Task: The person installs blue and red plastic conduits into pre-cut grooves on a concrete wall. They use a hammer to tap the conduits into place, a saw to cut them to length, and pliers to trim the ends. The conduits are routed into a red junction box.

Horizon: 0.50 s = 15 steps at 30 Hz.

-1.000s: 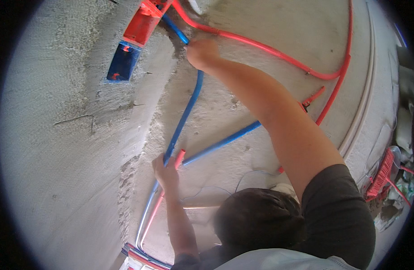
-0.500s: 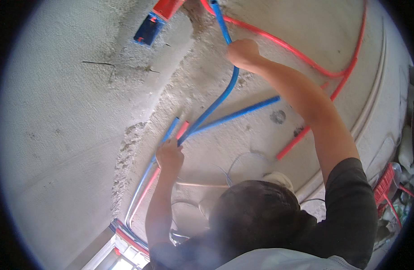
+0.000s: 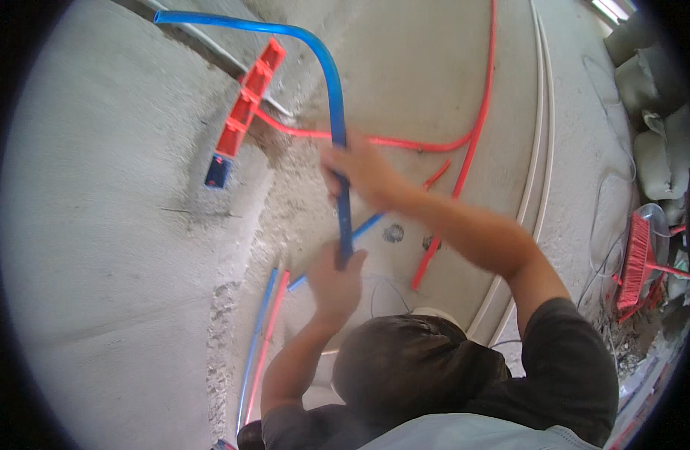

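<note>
Bent blue plastic pipe stands raised in both hands before the rough grey plaster, its free end reaching over to the upper left, past the red and blue row of open plastic boxes. The left hand is closed round its lower end, and the right hand pinches it just higher up, so both grips sit on one side of the curve. With that long end unsupported, a twist of either wrist could swing it into the boxes or knock the curved red plastic pipe that crosses behind it; bending forced over too short a stretch might kink the wall, and a loose lower grip could let it slip. The lower tip is hidden inside the left fist, whose fingers are soft in focus; the right hand is blurred by motion, so how firmly it presses I cannot tell. Part of the straight blue plastic pipe behind is covered, and a dark cap blocks the lower middle.
</note>
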Motion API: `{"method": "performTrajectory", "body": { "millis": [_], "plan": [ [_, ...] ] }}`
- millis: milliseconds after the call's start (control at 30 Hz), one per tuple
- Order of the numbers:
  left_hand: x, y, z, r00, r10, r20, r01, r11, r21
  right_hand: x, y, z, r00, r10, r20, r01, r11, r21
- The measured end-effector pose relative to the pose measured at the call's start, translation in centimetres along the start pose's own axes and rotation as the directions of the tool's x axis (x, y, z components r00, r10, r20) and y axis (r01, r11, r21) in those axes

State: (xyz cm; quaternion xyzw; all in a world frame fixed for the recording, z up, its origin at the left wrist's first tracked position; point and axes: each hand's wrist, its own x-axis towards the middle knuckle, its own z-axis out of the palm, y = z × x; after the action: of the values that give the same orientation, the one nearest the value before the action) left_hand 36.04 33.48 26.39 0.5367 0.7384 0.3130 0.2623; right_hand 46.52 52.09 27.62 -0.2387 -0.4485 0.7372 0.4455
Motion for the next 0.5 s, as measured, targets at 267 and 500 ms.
{"method": "performTrajectory", "body": {
  "millis": [267, 500],
  "plan": [
    [8.0, -0.6, -11.5, 0.933, 0.184, 0.309, -0.083, 0.946, -0.313, -6.7, -13.5, -5.0, 0.917, 0.398, 0.004, -0.398, 0.916, 0.051],
    [9.2, 6.7, -18.9, 0.920, 0.189, 0.343, 0.183, 0.567, -0.803, -14.1, -16.2, -9.0, 0.734, 0.567, 0.375, -0.569, 0.814, -0.116]
  ]
}}
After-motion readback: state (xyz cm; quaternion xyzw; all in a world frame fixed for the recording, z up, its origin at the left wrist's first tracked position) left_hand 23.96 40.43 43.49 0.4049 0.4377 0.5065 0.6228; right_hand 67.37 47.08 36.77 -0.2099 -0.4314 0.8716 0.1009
